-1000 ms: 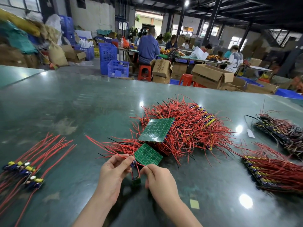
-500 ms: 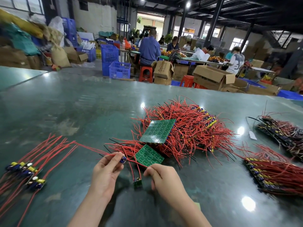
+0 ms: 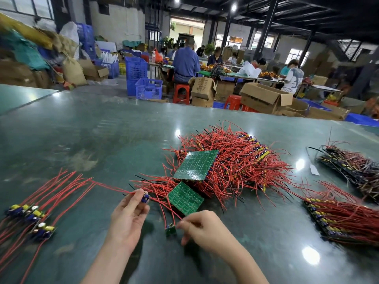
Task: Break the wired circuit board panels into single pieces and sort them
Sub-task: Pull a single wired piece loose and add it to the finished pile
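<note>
Head view:
Left hand (image 3: 128, 217): pinches a small board piece (image 3: 145, 198) with a red wire, held up over the table (image 3: 86, 138).
Right hand (image 3: 202, 227): fingers curled, pinching wire beside another small green piece (image 3: 170, 230).
Panels: a green panel (image 3: 185, 198) lies near both hands; the big pile (image 3: 231, 160) sits behind.
Sorted pieces (image 3: 30, 216): far left.
</note>
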The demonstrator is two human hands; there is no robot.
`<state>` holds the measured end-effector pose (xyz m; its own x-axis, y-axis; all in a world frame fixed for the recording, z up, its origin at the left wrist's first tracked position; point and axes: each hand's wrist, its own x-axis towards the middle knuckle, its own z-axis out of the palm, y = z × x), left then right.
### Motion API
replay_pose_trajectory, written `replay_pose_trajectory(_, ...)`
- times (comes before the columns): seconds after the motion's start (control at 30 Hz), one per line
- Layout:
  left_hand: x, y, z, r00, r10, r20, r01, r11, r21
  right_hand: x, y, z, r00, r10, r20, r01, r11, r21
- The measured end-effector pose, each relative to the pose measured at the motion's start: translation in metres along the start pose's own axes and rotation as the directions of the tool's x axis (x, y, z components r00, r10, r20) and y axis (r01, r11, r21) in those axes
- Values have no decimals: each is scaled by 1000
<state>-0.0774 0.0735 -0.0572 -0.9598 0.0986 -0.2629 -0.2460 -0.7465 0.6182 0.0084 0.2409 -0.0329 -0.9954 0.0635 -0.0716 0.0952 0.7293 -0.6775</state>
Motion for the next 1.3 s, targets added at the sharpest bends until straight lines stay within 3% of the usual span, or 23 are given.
replay_pose_trajectory(0.07,-2,1,1,997,-44,64,42,999,24,0,3,-3,1000,23,7,-23,986,165)
replay_pose_trajectory(0.13,-6,-1,4,985,-112,130,106,993,51,3,11,-10,982,-33,186,-59,880,470)
replay_pose_trajectory(0.2,-9,-3,6,974,-165,156,162,986,31,3,17,-22,834,-214,509,-194,749,634)
replay_pose_trajectory(0.27,-9,-1,6,971,-188,149,191,982,-2,2,23,-33,686,-360,632,-253,697,671)
replay_pose_trajectory(0.33,-9,1,6,969,-198,149,196,980,24,4,23,-34,692,-334,640,-286,686,668)
replay_pose_trajectory(0.4,-12,0,7,959,-207,191,179,971,157,5,19,-29,810,-166,562,-293,716,634)
replay_pose_trajectory(0.47,-17,-6,9,936,-246,253,159,934,319,5,14,-19,919,-56,391,-208,771,601)
replay_pose_trajectory(0.53,-22,-11,10,914,-284,290,149,900,410,3,9,-10,957,-50,285,-138,788,601)
replay_pose_trajectory(0.8,-19,-16,12,949,-165,269,65,937,343,2,-5,10,985,-80,155,-51,719,694)
replay_pose_trajectory(0.93,-20,-19,14,971,-128,203,62,950,306,2,-10,23,999,-36,33,9,794,608)
replay_pose_trajectory(1.3,-16,-12,11,979,-96,179,33,944,328,4,-7,27,998,-41,-53,61,892,448)
